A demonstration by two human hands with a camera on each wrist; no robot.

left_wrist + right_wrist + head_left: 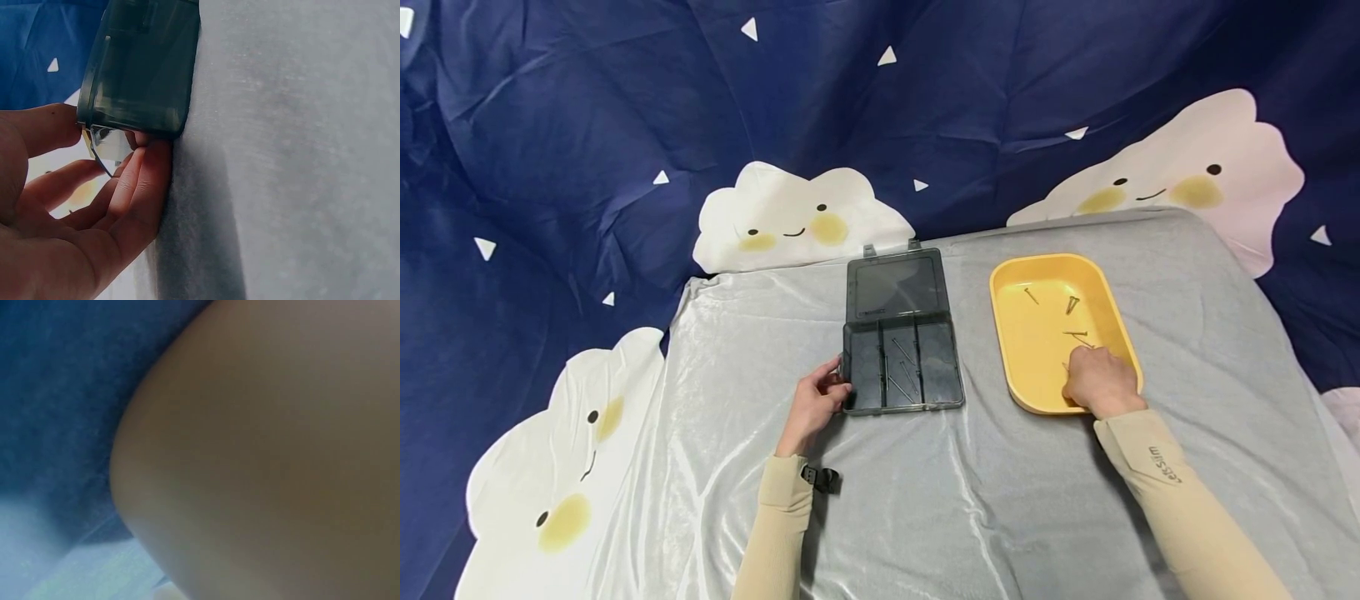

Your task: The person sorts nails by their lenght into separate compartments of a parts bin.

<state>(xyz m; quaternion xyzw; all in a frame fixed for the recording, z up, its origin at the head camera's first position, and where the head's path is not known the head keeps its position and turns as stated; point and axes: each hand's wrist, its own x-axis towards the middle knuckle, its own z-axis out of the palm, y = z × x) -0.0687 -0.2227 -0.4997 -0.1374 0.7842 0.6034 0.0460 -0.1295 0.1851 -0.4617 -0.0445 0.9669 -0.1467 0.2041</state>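
Thin metal screws [1071,305] lie loose in the yellow tray [1030,358], near the right hand [1101,379] and past it. That hand reaches down into the tray with bent fingers. The tips are hidden, so I can't tell if it has one. More screws sit in the middle slot of the dark box [861,367], just beside the left hand [818,398]. The left hand is partly closed and grips the box's side. The lid [895,283] is folded back, away from the hands.

A screw could slip and drop between tray and box, because it is so thin. A hard tug by the left hand could tip the box and mix the slots.

Soft, wrinkly grey cloth [730,375] covers the desk [910,517]. Beyond the hands hangs a dark blue sheet [587,125] with smiling clouds [805,217].
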